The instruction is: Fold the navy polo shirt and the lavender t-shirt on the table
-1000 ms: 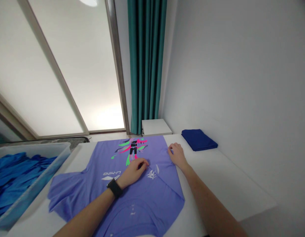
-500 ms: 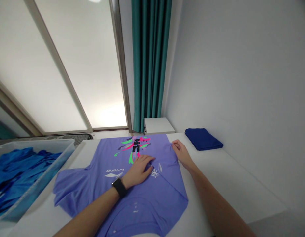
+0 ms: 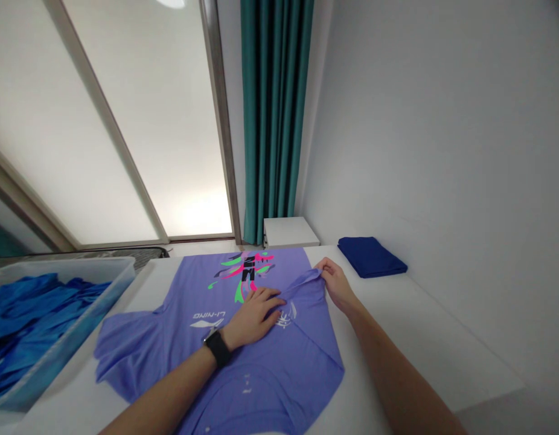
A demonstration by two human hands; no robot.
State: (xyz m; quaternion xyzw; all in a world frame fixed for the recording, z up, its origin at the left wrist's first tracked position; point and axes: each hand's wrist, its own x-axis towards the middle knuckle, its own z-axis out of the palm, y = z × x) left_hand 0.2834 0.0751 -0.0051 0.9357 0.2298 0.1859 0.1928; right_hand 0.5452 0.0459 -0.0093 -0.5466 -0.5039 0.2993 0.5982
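Purple shirt [image 3: 286, 353]: spread up to the surface's [image 3: 410, 344] far edge.
Left hand [image 3: 253, 313]: spread flat, palm down, seemingly anchoring it.
Right hand [image 3: 336, 285]: I see it pinching the shirt's side (fabric bunches there).

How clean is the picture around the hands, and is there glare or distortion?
All in the head view: left hand, right hand and purple shirt look fairly sharp; the frosted door panel glares near-white low down; its frame leans, likely wide-angle distortion; top right corner darkens.
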